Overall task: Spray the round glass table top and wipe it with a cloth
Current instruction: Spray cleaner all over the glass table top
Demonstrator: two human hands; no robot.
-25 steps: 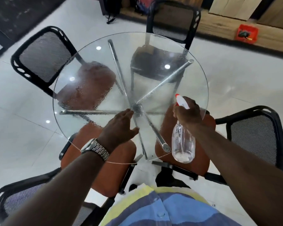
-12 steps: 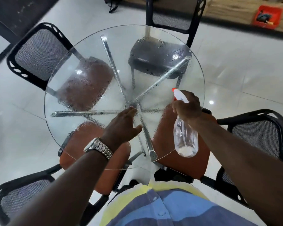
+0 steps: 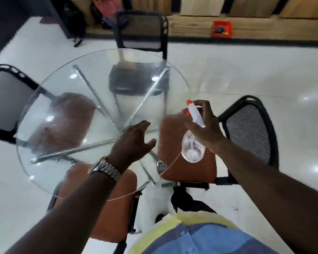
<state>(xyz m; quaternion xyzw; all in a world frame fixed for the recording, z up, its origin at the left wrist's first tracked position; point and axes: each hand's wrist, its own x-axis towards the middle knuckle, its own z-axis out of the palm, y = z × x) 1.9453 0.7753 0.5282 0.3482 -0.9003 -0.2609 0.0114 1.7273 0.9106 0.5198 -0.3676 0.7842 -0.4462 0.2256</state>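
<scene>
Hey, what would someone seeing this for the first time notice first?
The round glass table top fills the middle of the view, misted with droplets, with chrome legs crossing beneath it and orange chair seats showing through. At its right edge the right hand grips a clear spray bottle with an orange nozzle. The left hand, a metal watch at its wrist, reaches open-fingered over the centre of the glass.

table top (image 3: 99, 70): centre, chairs (image 3: 250, 132) on every side — seats tucked beneath it
left hand (image 3: 134, 142): over the near middle of the table
right hand (image 3: 206, 127): at the right rim, holding the spray bottle (image 3: 193, 149) over the edge
crate (image 3: 222, 29): far behind — on a ledge (image 3: 191, 24)
</scene>
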